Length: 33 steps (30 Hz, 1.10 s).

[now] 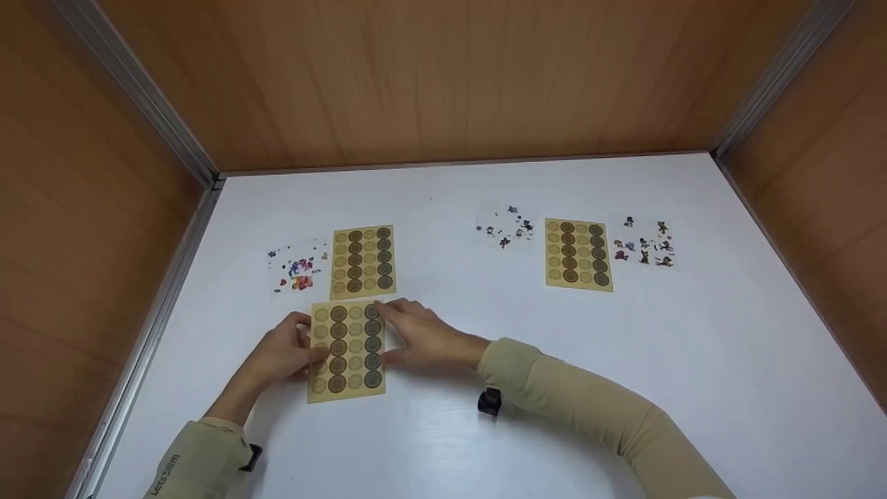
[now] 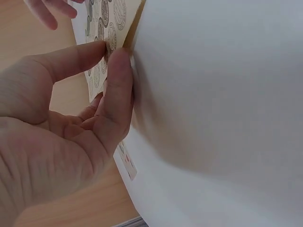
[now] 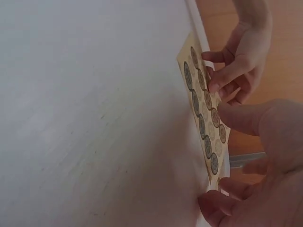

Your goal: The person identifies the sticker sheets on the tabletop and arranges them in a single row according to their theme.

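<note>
A tan sheet of round stickers (image 1: 355,346), in brown, grey and pale columns, is held at the front left of the table. My left hand (image 1: 280,350) pinches its left edge between thumb and fingers, and the left wrist view shows that edge of the sheet (image 2: 124,28) lifted off the white surface. At the opposite side is my right hand (image 1: 426,336), its index finger by the top right corner and its thumb beside the right edge. In the right wrist view the right hand's fingers (image 3: 213,203) are extended and spread around the sheet's end.
Just behind lies a similar tan sticker sheet (image 1: 362,262), with a clear sheet of colourful small stickers (image 1: 300,267) to its left. Farther right, another tan sheet (image 1: 578,255) lies between two clear sticker sheets, one left (image 1: 506,227) and one right (image 1: 644,242). Wooden walls (image 1: 443,83) enclose the table.
</note>
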Available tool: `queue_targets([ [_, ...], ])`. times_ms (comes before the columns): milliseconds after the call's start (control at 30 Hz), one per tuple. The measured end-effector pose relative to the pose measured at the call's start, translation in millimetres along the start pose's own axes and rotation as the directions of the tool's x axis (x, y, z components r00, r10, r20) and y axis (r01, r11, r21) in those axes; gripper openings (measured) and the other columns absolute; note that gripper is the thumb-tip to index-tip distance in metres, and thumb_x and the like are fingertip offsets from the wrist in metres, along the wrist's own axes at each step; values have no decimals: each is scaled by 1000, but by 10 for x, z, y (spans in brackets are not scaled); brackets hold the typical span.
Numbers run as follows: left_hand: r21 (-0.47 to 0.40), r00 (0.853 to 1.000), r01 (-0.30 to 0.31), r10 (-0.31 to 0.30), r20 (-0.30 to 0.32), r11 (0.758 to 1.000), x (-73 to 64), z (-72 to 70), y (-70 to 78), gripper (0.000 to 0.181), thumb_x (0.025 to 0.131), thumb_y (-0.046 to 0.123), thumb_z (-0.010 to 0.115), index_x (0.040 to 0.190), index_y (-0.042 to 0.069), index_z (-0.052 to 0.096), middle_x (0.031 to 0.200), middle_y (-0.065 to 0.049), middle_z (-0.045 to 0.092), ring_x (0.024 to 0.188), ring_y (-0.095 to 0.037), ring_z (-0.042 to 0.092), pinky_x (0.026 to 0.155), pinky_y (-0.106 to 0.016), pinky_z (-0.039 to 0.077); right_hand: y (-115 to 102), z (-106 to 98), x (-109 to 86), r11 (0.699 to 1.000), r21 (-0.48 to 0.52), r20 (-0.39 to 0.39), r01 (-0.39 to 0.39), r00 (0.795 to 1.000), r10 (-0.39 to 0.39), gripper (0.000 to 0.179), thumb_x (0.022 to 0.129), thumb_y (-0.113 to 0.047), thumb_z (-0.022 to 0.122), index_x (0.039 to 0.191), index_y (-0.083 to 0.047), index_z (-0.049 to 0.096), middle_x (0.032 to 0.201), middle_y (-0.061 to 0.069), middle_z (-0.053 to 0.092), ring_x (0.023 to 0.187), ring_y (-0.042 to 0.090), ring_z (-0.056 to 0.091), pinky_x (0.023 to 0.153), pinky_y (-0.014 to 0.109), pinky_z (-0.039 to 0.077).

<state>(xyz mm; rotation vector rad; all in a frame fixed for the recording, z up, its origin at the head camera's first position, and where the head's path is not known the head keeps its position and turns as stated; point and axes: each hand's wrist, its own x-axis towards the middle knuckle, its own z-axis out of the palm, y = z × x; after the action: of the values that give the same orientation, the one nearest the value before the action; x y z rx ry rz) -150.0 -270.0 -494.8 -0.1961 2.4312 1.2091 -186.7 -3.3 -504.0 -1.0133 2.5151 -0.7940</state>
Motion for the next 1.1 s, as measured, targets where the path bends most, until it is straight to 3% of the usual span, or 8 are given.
queue_targets([
  [200,57,1000,3,-2,-10,998,12,9,18,62,91,11,74,140,-1,37,87,-10,57,63,-18,58,53,-27,51,20,105,-13,973,-232,64,3,998,12,109,84,-60,74,164,-12,17,166,19,17,153,33,17,124,51,15],
  [333,130,1000,15,-14,-6,991,49,11,67,76,91,12,74,152,0,30,101,-16,53,64,-18,58,53,-28,52,46,107,6,965,-262,103,22,995,5,111,85,-66,69,164,-10,14,168,19,8,154,34,8,124,51,4],
  [467,218,1000,-25,25,4,976,74,33,125,85,92,23,74,159,2,27,116,-23,47,69,-20,58,55,-30,54,84,52,32,951,-307,133,31,991,11,112,85,-72,64,164,-11,11,169,17,5,155,32,4,124,52,1],
  [633,340,990,-136,139,15,930,64,66,168,104,81,54,82,157,2,34,123,-24,43,91,-29,52,74,-39,50,120,20,43,927,-371,153,55,988,2,114,85,-79,57,164,-12,11,169,16,3,155,29,2,124,52,2],
  [800,455,971,-229,235,44,861,77,79,180,118,66,61,89,155,3,39,139,-25,39,120,-39,37,101,-58,42,122,32,49,930,-363,153,52,988,4,115,84,-82,54,164,-9,13,169,15,3,156,29,2,124,51,3],
  [933,523,961,-272,256,103,808,106,79,180,123,64,64,89,157,4,34,151,-27,32,134,-45,29,107,-65,33,125,39,53,932,-361,154,28,988,29,117,83,-84,51,164,-11,11,170,14,1,156,27,0,124,50,1],
  [1100,530,960,-279,248,131,801,156,57,172,126,64,64,89,159,3,30,159,-25,27,143,-45,23,112,-64,26,119,22,76,938,-347,164,18,986,42,118,82,-83,55,164,-10,9,170,14,0,156,27,-1,124,50,0],
])
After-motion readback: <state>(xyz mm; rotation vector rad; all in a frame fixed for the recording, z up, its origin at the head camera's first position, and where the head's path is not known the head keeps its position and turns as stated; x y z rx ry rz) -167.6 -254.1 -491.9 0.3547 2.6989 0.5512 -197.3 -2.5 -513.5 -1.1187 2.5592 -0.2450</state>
